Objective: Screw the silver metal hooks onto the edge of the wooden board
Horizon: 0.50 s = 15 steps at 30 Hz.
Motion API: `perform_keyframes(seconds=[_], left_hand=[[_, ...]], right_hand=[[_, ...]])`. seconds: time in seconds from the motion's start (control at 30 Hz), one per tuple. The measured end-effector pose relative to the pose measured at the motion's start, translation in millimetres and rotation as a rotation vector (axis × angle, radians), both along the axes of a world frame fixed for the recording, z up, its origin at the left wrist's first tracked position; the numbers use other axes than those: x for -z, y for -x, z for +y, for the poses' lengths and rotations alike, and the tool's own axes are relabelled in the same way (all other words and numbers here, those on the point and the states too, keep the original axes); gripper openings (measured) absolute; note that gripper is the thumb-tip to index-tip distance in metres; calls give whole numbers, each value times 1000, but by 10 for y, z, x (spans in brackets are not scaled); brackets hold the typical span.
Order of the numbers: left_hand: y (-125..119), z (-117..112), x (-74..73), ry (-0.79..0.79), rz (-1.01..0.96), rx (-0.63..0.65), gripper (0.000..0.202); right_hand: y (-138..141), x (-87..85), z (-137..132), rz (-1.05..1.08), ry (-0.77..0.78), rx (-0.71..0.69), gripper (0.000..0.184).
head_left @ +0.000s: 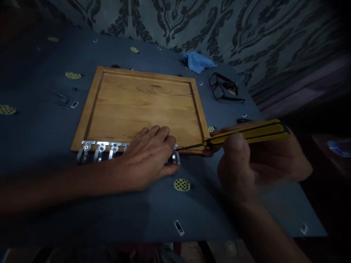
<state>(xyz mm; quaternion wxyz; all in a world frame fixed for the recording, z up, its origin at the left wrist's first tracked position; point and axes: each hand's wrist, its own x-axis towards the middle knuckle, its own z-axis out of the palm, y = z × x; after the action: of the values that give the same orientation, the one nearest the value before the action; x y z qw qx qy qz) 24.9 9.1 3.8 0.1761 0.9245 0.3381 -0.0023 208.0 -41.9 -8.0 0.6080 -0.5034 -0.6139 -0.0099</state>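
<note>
A framed wooden board [148, 106] lies flat on the table. Along its near edge runs a metal hook rail [102, 147], with several screws and hooks showing. My left hand [150, 151] is closed over the rail's right part, fingers on the board and thumb at the near side, hiding the hooks beneath. In my right hand [246, 160] is a screwdriver with a yellow and black handle [255, 132], gripped from the right. Its thin shaft [189, 147] points left, and the tip is at the right end of the rail. Whether it sits in a screw is too small to tell.
Black-framed glasses [219, 87] lie right of the board, and a blue cloth [197, 61] is behind them. A thin curved piece [61, 96] rests on the left. The blue pineapple-print tablecloth [153, 215] ends at the near edge. A patterned curtain [208, 25] hangs behind.
</note>
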Motion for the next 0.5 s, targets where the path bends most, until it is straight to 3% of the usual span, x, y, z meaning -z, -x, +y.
perform_keyframes(seconds=[0.27,0.5], left_hand=[[2,-5,37,-16,-28,13,34],[9,-2,30,-18,-28,19,34]], right_hand=[[46,-46,27,-58,-22,-95,12],[45,-55,8,-70,52,-88,14]])
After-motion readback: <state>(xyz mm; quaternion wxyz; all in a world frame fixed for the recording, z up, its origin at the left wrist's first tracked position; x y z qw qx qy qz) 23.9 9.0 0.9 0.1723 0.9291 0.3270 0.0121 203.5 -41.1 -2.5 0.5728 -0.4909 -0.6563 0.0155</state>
